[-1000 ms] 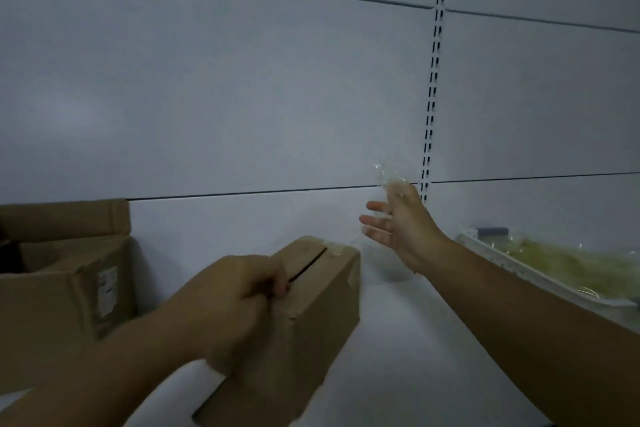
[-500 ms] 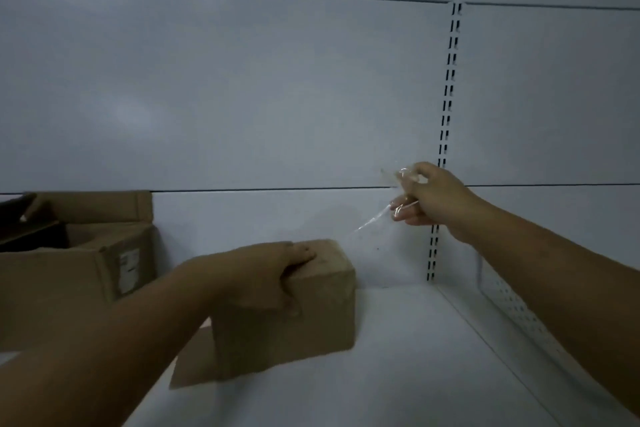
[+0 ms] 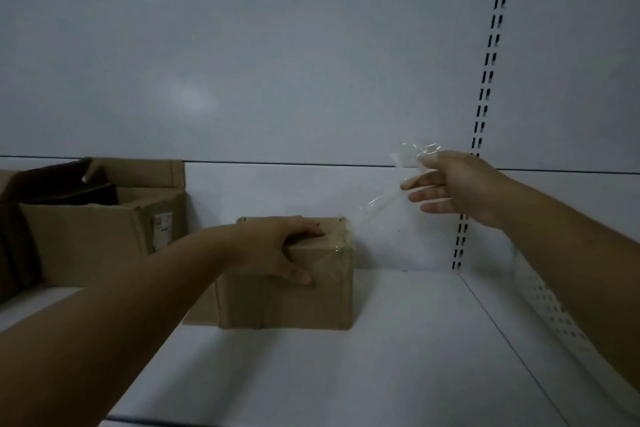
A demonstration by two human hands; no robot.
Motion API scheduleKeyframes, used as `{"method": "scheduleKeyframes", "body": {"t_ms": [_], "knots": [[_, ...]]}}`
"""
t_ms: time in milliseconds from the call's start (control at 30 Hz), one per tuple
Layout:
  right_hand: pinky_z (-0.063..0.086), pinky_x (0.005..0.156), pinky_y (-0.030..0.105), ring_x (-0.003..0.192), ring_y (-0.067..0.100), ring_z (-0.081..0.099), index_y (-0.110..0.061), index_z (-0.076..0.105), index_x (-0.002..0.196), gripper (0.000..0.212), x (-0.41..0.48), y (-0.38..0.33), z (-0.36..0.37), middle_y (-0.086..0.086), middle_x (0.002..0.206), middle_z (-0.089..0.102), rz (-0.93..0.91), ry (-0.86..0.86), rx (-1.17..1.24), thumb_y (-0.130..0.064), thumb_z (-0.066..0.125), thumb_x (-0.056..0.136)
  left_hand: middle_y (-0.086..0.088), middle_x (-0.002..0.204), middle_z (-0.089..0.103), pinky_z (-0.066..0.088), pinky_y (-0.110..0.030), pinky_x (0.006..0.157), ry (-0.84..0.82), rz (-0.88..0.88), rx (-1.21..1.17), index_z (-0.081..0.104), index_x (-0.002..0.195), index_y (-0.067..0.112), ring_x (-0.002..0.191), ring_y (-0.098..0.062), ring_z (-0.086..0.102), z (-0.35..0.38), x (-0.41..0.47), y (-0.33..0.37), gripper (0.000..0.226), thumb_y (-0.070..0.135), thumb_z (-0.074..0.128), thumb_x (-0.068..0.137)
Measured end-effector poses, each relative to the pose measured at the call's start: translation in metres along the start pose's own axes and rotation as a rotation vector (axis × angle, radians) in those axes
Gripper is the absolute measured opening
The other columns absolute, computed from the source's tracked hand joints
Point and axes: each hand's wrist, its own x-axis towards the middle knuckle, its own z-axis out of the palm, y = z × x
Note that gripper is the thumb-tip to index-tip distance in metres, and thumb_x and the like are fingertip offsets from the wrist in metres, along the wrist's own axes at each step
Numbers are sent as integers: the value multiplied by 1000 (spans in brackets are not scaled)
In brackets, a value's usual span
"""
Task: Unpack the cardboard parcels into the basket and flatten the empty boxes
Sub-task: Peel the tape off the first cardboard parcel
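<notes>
A small brown cardboard parcel (image 3: 287,302) stands on the white shelf (image 3: 381,357) against the back panel. My left hand (image 3: 280,250) grips its top front edge, fingers over the top and thumb down the front face. My right hand (image 3: 450,184) is raised to the right of the parcel and pinches a strip of clear tape (image 3: 377,201). The tape stretches down from my fingers to the parcel's top right corner, where more tape is wrinkled over the edge.
A larger opened cardboard box (image 3: 97,229) with raised flaps and dark contents stands at the left of the shelf. A slotted upright (image 3: 485,107) runs down the back panel at the right. A perforated side panel (image 3: 554,315) borders the shelf on the right.
The parcel went from tilted in my left hand to standing flat on the shelf. My right hand closed on the clear tape and holds it stretched away from the parcel's corner.
</notes>
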Motion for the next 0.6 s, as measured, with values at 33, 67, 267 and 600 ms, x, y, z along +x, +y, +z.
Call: {"method": "scheduleKeyframes", "body": {"t_ms": [33, 67, 267, 600], "knots": [[56, 58, 30, 71, 18, 71, -15, 54, 114, 25, 1, -3, -10, 10, 87, 75, 18, -44, -92, -29, 47, 95, 14, 142, 38, 29, -34, 103, 16, -15, -16, 29, 139, 45, 121, -11, 39, 2, 1, 0, 72, 53, 66, 77], [56, 59, 31, 75, 19, 71, -15, 53, 117, 28, -1, -6, -20, 11, 93, 74, 38, -94, -182, -31, 48, 95, 14, 141, 39, 29, -33, 102, 26, -26, -34, 30, 138, 46, 119, -10, 40, 4, 1, 1, 69, 56, 64, 78], [59, 66, 35, 92, 26, 70, -19, 56, 117, 48, -25, -52, -77, 5, 110, 70, 105, -295, -559, -30, 67, 71, 15, 142, 41, 27, -43, 110, 90, -79, -23, 36, 132, 49, 126, -15, 41, 7, 4, 3, 64, 68, 55, 75], [36, 103, 26, 132, 10, 37, -34, 17, 146, 78, -62, -36, 23, -10, 151, 30, -292, -570, -832, -4, 54, 83, 9, 129, 54, 36, -42, 103, 204, -104, -176, 53, 124, 38, 116, -15, 48, 12, 5, 11, 66, 76, 30, 75]]}}
